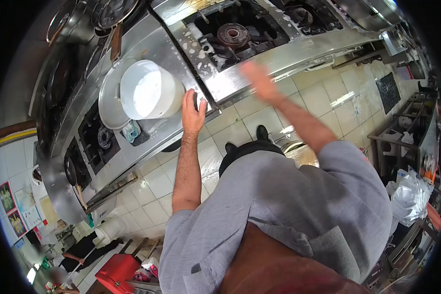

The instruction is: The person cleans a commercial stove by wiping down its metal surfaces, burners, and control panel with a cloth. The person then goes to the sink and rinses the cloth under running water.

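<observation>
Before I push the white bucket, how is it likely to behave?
The white bucket looks like plastic, so probably fairly stiff, and light if empty, though its contents are unclear. Its smooth wall may feel slippery. On the shiny steel counter, it could slide when pushed.

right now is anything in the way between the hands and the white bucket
Nothing visible blocks the left hand: it is right beside the white bucket, though contact is unclear. From the blurred right hand, farther off, the left hand stands roughly in between.
</observation>
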### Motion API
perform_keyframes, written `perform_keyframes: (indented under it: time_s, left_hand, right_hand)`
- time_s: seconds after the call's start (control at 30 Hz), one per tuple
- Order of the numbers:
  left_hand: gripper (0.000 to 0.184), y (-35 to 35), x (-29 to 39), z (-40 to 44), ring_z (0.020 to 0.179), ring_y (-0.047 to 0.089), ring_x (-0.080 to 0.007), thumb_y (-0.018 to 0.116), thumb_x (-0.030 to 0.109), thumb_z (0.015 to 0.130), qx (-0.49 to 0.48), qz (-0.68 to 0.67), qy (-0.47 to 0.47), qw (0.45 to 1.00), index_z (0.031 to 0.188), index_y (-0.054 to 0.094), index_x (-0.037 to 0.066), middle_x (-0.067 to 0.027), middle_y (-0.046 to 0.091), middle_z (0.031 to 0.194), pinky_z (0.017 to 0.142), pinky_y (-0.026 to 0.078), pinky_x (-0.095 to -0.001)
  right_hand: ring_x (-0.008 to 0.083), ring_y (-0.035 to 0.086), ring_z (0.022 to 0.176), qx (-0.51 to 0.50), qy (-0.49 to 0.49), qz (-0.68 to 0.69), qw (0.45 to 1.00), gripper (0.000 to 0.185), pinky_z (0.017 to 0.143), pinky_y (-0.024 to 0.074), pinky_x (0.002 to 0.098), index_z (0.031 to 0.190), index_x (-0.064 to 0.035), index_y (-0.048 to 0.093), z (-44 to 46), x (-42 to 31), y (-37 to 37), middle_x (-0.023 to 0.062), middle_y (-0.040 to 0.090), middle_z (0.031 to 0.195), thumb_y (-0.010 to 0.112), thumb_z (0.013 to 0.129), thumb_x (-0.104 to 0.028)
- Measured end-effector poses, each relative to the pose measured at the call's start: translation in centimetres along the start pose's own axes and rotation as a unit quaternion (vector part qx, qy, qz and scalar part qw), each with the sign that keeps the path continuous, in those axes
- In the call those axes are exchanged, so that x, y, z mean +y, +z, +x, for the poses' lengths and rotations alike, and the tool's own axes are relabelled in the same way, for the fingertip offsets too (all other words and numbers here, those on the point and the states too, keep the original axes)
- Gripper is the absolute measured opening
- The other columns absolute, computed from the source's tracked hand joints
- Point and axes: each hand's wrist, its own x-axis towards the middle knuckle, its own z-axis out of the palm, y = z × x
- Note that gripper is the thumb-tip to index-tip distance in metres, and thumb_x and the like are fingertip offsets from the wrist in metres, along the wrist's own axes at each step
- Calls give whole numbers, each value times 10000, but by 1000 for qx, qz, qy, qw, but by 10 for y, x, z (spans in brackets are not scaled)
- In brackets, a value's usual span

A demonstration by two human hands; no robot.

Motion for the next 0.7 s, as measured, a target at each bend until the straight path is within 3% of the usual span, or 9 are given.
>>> perform_keyframes:
  time_s: [0.03, 0.07, 0.13, 0.2, 0.23, 0.33, 0.43, 0.57, 0.7]
  left_hand:
    - [498, -2, 0, -1, 1182, 407, -343, 575, 227, 847, -3, -12, -2, 1000, 1247, 404, -16, -205, 424, 1263, 1000, 334, -389]
    - [499, -3, 1, -1, 1181, 408, -343, 575, 225, 845, 0, -19, -3, 1000, 1248, 404, -14, -206, 423, 1263, 1000, 334, -388]
    - [496, -4, 2, 0, 1176, 411, -343, 573, 214, 841, 1, -25, 0, 1000, 1250, 405, -10, -208, 418, 1265, 999, 335, -388]
    - [492, -3, 2, 0, 1175, 411, -343, 570, 212, 842, 6, -40, 7, 999, 1249, 406, -9, -209, 417, 1264, 998, 336, -387]
    - [487, -3, 1, 1, 1175, 412, -343, 567, 210, 843, 8, -51, 12, 999, 1248, 407, -8, -209, 415, 1264, 997, 337, -386]
    - [478, -8, 0, 0, 1174, 412, -345, 556, 203, 849, -3, -65, 14, 998, 1250, 403, -7, -208, 416, 1260, 999, 334, -386]
    - [468, -11, -2, -1, 1168, 416, -347, 550, 208, 856, 3, -82, 33, 996, 1246, 406, -9, -210, 426, 1246, 992, 337, -388]
    - [460, -8, -4, -1, 1152, 429, -351, 550, 205, 858, 12, -94, 29, 995, 1237, 412, -16, -213, 441, 1228, 981, 345, -389]
    - [438, -11, -2, -2, 1123, 454, -356, 548, 197, 861, 2, -112, -9, 994, 1219, 426, -26, -213, 472, 1193, 963, 361, -386]
  right_hand:
    - [294, 359, 1242, 93, 36, -122, 987, 492, 1048, 232, 481, 1322, -78, 338, -13, 47, -27, 150, 384, 1327, 407, 839, -6]
    - [281, 345, 1251, -93, 218, -236, 943, 539, 1037, 230, 513, 1328, -53, 321, -10, 76, -74, 160, 344, 1355, 465, 810, -21]
    - [285, 334, 1262, 12, 252, -313, 916, 532, 1034, 226, 525, 1308, -24, 348, -12, 70, -86, 164, 315, 1374, 481, 793, -44]
    - [313, 300, 1283, -23, 286, -188, 939, 543, 1047, 202, 529, 1316, -6, 327, 6, 19, -46, 172, 295, 1392, 473, 795, -57]
    - [318, 295, 1285, 108, 110, -145, 977, 521, 1051, 197, 520, 1305, 5, 336, -4, 1, 14, 181, 324, 1371, 456, 803, -64]
    - [330, 387, 1225, 18, -36, -94, 995, 391, 996, 324, 455, 1169, 35, 477, 11, -134, 28, 200, 443, 1267, 456, 785, -34]
    - [321, 465, 1128, -64, -75, -57, 994, 275, 909, 408, 430, 1020, 37, 554, 30, -114, 8, 181, 529, 1131, 474, 765, -25]
    - [327, 530, 941, 62, -193, -66, 977, 188, 805, 451, 399, 893, 39, 569, 105, -92, 22, 168, 558, 934, 501, 739, -44]
    - [367, 522, 990, 1, -74, -51, 996, 196, 859, 434, 405, 910, 66, 552, 144, -90, 45, 228, 552, 990, 462, 794, -64]
